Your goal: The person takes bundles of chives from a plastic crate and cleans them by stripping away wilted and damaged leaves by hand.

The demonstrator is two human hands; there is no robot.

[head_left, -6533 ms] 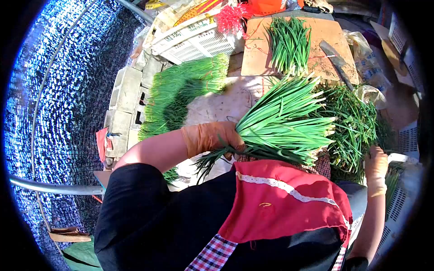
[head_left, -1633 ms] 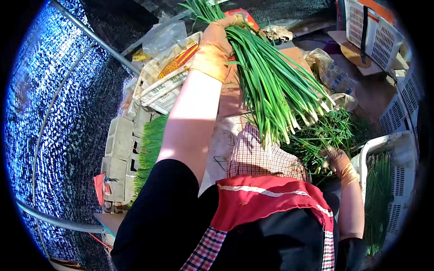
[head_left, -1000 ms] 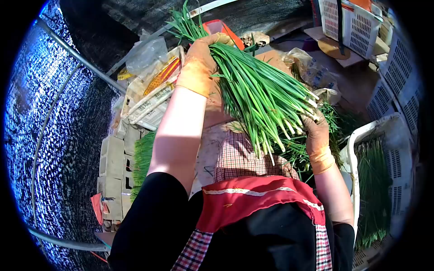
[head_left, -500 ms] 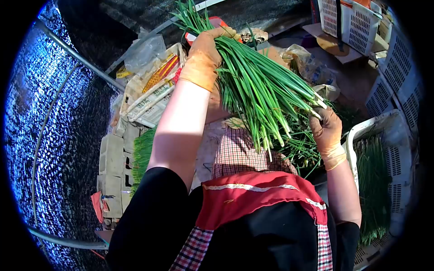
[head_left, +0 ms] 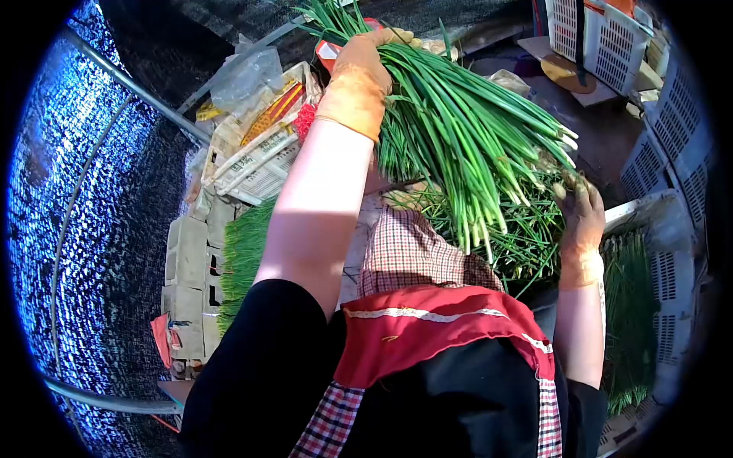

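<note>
My left hand [head_left: 365, 70], in an orange glove with dirty fingers, is closed around a bunch of garlic chives [head_left: 466, 114] near its leafy end. The bunch fans out to the right, its pale stem ends pointing right and down. Just below the rightmost stem ends is my right hand [head_left: 582, 217], gloved the same way, its fingers raised and apart with nothing in them. Beneath the bunch, loose green leaves [head_left: 531, 248] lie in a heap beside my checked apron [head_left: 412, 252].
On the right stands a white crate [head_left: 664, 282] with more chives [head_left: 630, 328] inside. Other white crates [head_left: 611, 49] are at the back right. To the left are another pile of chives [head_left: 248, 263], grey blocks [head_left: 185, 267] and a crate [head_left: 259, 164] holding bags.
The bunch has moved a little right in my left hand, and its stems are spread wider. My right hand has let go of the stem ends and shifted right and down.
</note>
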